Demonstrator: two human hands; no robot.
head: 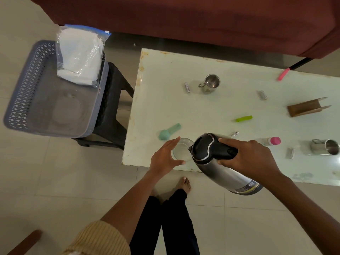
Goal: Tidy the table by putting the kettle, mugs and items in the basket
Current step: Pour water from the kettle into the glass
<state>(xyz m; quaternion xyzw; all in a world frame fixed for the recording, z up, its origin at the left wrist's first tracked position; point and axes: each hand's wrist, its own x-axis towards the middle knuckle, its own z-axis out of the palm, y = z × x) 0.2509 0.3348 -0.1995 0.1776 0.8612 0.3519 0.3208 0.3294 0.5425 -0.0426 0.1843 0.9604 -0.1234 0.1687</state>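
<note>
My right hand (248, 159) grips the black handle of a steel kettle (220, 162), which is tilted with its spout toward a clear glass (182, 150) near the white table's (165, 107) front left corner. My left hand (165, 157) curls around the glass. One steel mug (211, 83) stands upright at mid-table; another (325, 147) lies on its side at the right. The grey basket (25, 85) sits on a dark stool (114, 115) to the left and holds a plastic bag (79, 56) of white items.
Scattered on the table: a teal scoop (168, 132), a green tube (243, 119), a pink-capped bottle (272, 141), a pink marker (283, 74), several batteries (187, 87) and a wooden holder (307, 107). A maroon sofa (184, 15) runs behind. My bare foot (184, 184) is beneath the table edge.
</note>
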